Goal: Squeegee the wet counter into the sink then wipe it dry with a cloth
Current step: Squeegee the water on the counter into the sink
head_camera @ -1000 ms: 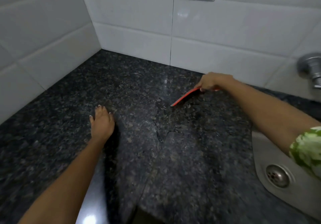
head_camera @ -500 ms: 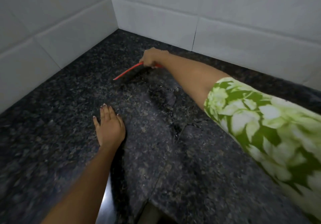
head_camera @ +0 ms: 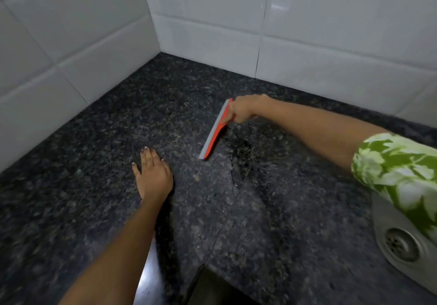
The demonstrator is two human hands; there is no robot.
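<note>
An orange squeegee (head_camera: pixel 214 134) with a grey rubber blade rests edge-down on the dark speckled granite counter (head_camera: pixel 99 158), slanting from upper right to lower left. My right hand (head_camera: pixel 243 109) grips its handle at the upper end. A dark patch of water (head_camera: pixel 240 160) lies just right of the blade. My left hand (head_camera: pixel 152 174) lies flat on the counter, fingers apart, to the left of the blade. The steel sink (head_camera: pixel 383 229) with its round drain (head_camera: pixel 399 244) shows at the lower right, partly behind my green patterned sleeve. No cloth is in view.
White tiled walls (head_camera: pixel 212 20) close the counter on the left and back, meeting in a corner. A seam in the granite (head_camera: pixel 212 245) runs toward the front edge, where a dark gap (head_camera: pixel 208 288) opens below.
My right hand has drawn the squeegee from near the back-left corner rightward and toward me, turning the blade steeper. The view swung right, bringing the sink back in. My left hand stayed put.
</note>
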